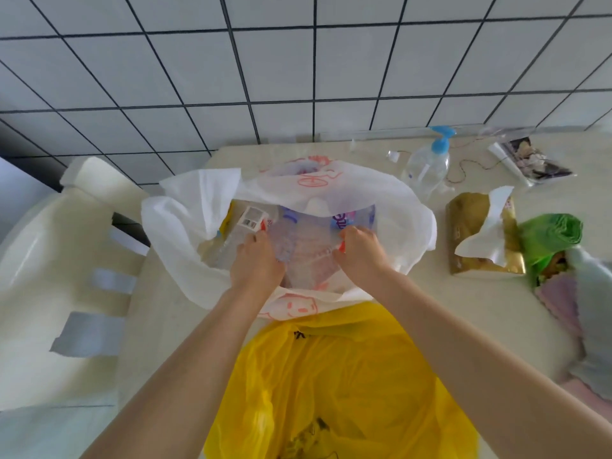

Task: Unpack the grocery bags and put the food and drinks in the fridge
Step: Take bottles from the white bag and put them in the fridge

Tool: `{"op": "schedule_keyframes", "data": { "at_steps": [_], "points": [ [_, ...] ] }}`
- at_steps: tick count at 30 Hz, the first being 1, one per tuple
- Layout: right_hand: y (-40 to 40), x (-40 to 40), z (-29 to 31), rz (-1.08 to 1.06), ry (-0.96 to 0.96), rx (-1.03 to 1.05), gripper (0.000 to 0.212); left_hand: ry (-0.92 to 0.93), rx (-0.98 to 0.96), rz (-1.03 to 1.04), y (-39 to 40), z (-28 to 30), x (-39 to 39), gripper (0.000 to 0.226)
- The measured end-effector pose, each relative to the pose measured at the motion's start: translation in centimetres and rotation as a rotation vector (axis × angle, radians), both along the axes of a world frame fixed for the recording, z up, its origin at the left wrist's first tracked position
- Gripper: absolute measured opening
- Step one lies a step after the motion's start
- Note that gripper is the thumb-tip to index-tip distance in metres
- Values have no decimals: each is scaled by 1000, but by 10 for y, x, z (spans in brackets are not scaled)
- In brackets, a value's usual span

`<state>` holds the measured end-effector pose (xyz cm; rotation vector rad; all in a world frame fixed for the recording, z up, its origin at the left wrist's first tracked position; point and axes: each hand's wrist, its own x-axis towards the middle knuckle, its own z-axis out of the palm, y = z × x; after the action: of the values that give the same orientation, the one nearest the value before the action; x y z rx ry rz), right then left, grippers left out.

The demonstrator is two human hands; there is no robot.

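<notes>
Yellow bag lies nearest the body, under both forearms. White bag surrounds both hands. Left hand and right hand, fingers curled, grip the clear bottle pack between them.

Home kitchen: tiled wall, countertop.

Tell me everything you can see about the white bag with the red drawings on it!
The white bag looks like thin, soft plastic, with red cartoon faces printed on its near and far sides. It sits on the pale table, mouth spread wide open. Inside are clear plastic bottles wrapped together and a small carton with a barcode. The left hand and right hand reach into it, each with a grip on the bottle wrap. A yellow bag touches its near edge.
</notes>
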<state>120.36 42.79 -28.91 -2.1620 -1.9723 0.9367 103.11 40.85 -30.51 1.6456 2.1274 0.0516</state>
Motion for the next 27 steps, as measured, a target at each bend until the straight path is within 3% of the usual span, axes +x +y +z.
{"op": "schedule_keyframes", "data": {
  "at_steps": [4,9,14,18,20,23,27],
  "points": [
    [-5,1,-16,-219,-28,-147,28,189,-75,-29,-4,-22,-4,58],
    [-9,-8,-28,-515,138,-299,52,264,-61,-25,-6,-34,0,70],
    [5,-24,-27,-762,325,-418,86,389,-19,-65,-11,-42,4,64],
    [15,-47,-33,-786,274,-414,113,388,-26,-110,-16,-41,11,54],
    [14,-53,-32,-800,259,-443,107,370,-36,-111,-17,-40,13,52],
    [13,-54,-39,-855,300,-401,82,376,-40,-125,-17,-41,12,53],
    [16,-46,-43,-899,356,-463,92,384,-80,-170,-12,-45,10,68]
  ]
}}
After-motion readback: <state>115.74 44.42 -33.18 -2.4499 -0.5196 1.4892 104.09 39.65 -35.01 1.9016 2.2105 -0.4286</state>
